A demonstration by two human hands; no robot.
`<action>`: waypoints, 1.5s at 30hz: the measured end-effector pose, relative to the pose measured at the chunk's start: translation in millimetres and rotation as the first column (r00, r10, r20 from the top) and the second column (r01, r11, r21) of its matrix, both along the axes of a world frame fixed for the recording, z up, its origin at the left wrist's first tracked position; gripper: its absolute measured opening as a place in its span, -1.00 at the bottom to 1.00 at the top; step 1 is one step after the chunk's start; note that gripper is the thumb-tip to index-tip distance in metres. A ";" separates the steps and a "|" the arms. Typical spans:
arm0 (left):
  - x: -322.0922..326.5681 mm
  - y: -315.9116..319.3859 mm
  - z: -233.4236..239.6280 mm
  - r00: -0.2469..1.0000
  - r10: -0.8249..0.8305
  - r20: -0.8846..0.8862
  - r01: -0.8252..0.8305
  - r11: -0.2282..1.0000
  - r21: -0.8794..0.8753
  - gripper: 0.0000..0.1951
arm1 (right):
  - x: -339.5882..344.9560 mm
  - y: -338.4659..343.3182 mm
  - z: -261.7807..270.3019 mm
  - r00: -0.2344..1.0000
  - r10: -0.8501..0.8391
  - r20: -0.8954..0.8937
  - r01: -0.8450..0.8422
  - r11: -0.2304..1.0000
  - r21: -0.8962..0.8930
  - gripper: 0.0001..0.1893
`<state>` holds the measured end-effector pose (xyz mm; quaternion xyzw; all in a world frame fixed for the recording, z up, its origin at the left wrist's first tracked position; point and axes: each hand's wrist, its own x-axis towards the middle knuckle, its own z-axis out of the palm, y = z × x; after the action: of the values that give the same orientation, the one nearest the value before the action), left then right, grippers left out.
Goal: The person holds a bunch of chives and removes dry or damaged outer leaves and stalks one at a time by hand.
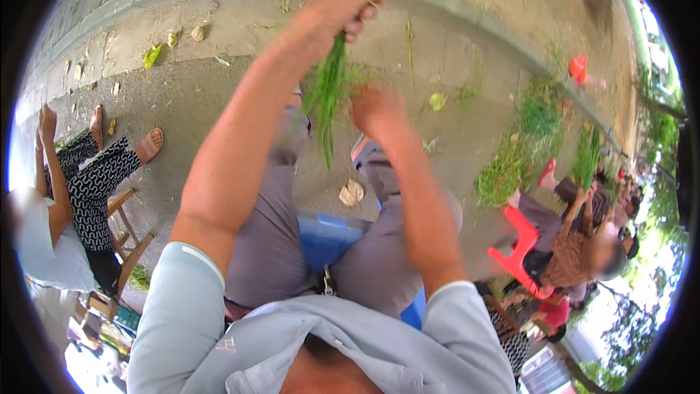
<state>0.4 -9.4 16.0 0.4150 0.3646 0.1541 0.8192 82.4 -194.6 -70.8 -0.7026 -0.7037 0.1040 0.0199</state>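
Note:
My left hand is shut around a bunch of long, thin green leaf vegetables. The pale stem ends stick out above the fist, and the narrow leaves hang down between my knees. Just to the right of the hanging leaves is my right hand, blurred by motion. Its fingers are too smeared to show whether they hold any leaf. On the ground below the bunch lies a dry brown leaf.
I sit on something blue. At left a person in patterned trousers sits on a wooden seat. At right, heaps of greens lie near a red plastic stool and a seated person holding greens. A concrete kerb runs behind.

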 end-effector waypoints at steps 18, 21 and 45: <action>14.2 -17.0 -11.3 0.994 -0.044 0.105 0.055 0.993 -0.105 -0.71 | 36.4 35.0 84.3 0.478 -0.496 -0.725 0.618 0.777 -0.125 -0.44; 13.7 -18.5 -9.8 0.988 -0.031 0.152 0.055 0.987 -0.154 -0.71 | 28.4 38.3 79.8 0.381 -0.456 -0.804 0.569 0.801 -0.185 -0.35; 14.6 -18.5 -1.8 0.945 0.043 0.323 -0.001 0.992 -0.127 -0.71 | 17.2 42.7 102.5 -0.042 -0.484 -0.874 0.406 0.792 -0.457 -0.66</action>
<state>15.0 -28.0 14.3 0.3276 0.2379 0.2065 0.8907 99.6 -151.9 31.7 -0.6454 -0.2447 0.5407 0.4808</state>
